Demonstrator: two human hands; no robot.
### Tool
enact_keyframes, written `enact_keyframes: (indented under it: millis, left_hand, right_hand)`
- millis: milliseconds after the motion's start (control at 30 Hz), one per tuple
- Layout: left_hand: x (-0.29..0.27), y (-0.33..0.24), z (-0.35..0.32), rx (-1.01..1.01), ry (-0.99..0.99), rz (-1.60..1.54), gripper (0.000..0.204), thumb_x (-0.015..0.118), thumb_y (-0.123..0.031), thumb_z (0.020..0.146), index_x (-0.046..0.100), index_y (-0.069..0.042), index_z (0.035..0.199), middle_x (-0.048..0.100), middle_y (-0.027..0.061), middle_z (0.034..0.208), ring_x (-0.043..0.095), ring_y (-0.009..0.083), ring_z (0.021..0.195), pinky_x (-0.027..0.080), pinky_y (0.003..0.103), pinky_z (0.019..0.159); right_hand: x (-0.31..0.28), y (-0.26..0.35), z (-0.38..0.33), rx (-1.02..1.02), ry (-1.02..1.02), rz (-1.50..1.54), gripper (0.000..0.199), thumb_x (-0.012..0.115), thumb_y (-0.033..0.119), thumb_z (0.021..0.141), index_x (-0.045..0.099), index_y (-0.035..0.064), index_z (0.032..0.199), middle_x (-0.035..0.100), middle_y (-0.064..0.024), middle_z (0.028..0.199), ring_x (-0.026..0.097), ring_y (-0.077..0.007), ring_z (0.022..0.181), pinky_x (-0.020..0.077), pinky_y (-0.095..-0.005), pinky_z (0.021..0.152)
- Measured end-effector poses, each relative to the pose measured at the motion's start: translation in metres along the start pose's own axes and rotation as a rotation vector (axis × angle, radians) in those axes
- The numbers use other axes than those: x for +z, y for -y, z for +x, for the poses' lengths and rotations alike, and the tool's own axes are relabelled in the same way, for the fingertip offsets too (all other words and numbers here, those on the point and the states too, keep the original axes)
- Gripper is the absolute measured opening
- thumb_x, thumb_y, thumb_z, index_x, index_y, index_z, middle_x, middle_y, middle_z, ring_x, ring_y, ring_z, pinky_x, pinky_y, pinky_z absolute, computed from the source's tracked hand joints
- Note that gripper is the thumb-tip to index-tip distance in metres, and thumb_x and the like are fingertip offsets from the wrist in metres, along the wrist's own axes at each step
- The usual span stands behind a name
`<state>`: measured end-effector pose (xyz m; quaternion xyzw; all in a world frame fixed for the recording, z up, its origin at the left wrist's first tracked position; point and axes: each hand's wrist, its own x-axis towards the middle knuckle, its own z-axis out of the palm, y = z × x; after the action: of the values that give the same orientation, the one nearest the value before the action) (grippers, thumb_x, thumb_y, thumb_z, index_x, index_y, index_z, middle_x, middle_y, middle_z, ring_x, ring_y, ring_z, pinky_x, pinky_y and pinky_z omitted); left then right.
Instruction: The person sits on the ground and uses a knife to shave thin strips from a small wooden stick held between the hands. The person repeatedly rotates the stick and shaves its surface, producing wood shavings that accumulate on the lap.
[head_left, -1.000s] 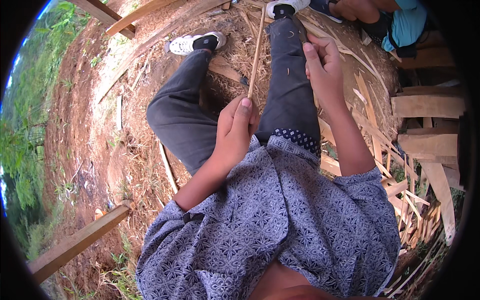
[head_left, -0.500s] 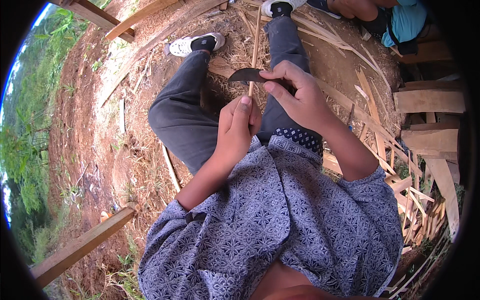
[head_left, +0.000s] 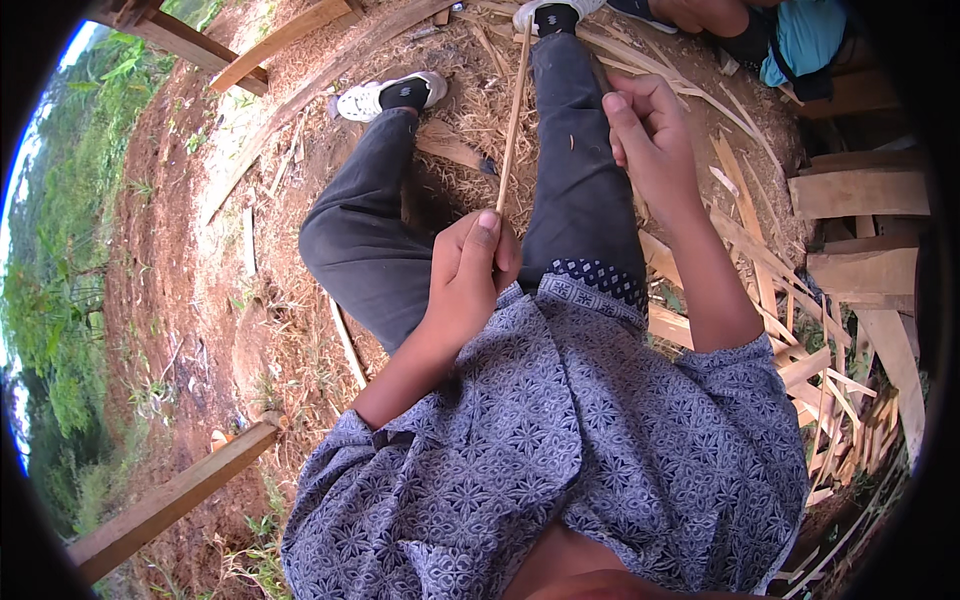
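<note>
My left hand (head_left: 470,262) is closed round the near end of a thin wooden stick (head_left: 514,115), thumb on top. The stick points away from me, between my legs, its far end by my right shoe (head_left: 545,18). Above my right thigh, off to the right of the stick, my right hand (head_left: 652,140) is closed with curled fingers, in the grip that held a dark curved knife. The blade hardly shows now, perhaps turned edge-on against my trouser leg. My right hand and the stick are apart.
Shavings (head_left: 470,90) cover the ground around my feet. Split wood strips (head_left: 745,190) and stacked boards (head_left: 860,195) lie on the right. Another person's leg (head_left: 700,15) and a light-blue cloth (head_left: 805,45) are at the far right. A wooden beam (head_left: 180,495) stands at near left.
My right hand has swung away from the stick, to the right and farther out, and the knife no longer crosses the stick. My left hand has barely moved, sinking slightly with the stick.
</note>
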<state>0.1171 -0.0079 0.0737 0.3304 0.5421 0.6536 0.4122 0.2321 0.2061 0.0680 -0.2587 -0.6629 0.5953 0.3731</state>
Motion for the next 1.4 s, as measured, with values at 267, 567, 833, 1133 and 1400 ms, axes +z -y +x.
enact_keyframes:
  millis: [267,567,833,1133,1400]
  left_hand:
    - [-0.001,0.000,0.005,0.005,0.000,0.011,0.047,0.033,-0.029,0.113,0.042,-0.008,0.071,0.045,0.0013,0.057,0.036,0.0074,0.050,0.030,0.026,0.048]
    - [0.001,-0.002,0.006,-0.030,0.006,0.037,0.048,0.034,-0.030,0.114,0.041,-0.008,0.071,0.044,-0.0002,0.058,0.035,0.0074,0.052,0.029,0.027,0.049]
    - [0.002,-0.002,-0.016,-0.017,0.087,0.175,0.051,0.034,-0.030,0.114,0.042,-0.006,0.069,0.044,0.0001,0.060,0.039,0.0095,0.055,0.034,0.029,0.054]
    - [0.002,-0.002,-0.008,-0.036,0.026,0.238,0.050,0.035,-0.031,0.114,0.044,-0.007,0.072,0.045,-0.0007,0.062,0.038,0.0082,0.057,0.034,0.028,0.055]
    - [0.001,0.005,-0.009,0.045,0.052,0.258,0.046,0.035,-0.035,0.114,0.041,-0.009,0.076,0.038,-0.0029,0.060,0.032,0.0063,0.053,0.026,0.026,0.050]
  right_hand:
    - [0.031,0.019,-0.037,-0.220,0.445,-0.125,0.019,0.070,0.011,0.097,0.070,0.0021,0.114,0.071,-0.0072,0.099,0.067,-0.0121,0.090,0.0508,-0.0268,0.079]
    - [0.027,0.004,-0.028,-0.233,0.259,-0.186,0.018,0.068,0.011,0.098,0.068,0.0001,0.113,0.069,-0.0049,0.099,0.065,-0.0099,0.090,0.0501,-0.0249,0.081]
    - [-0.014,-0.002,0.005,-0.061,-0.198,0.048,0.027,0.063,0.021,0.105,0.059,0.0032,0.124,0.054,0.0024,0.083,0.049,-0.0040,0.063,0.0409,-0.0207,0.055]
    - [0.023,0.008,-0.035,-0.210,0.393,-0.078,0.018,0.070,0.011,0.098,0.070,0.0031,0.114,0.067,-0.0005,0.094,0.055,-0.0050,0.074,0.0436,-0.0234,0.067]
    - [0.020,-0.018,-0.024,-0.264,0.194,-0.077,0.019,0.070,0.014,0.099,0.069,0.0008,0.113,0.064,0.0007,0.087,0.055,-0.0050,0.070,0.0451,-0.0227,0.066]
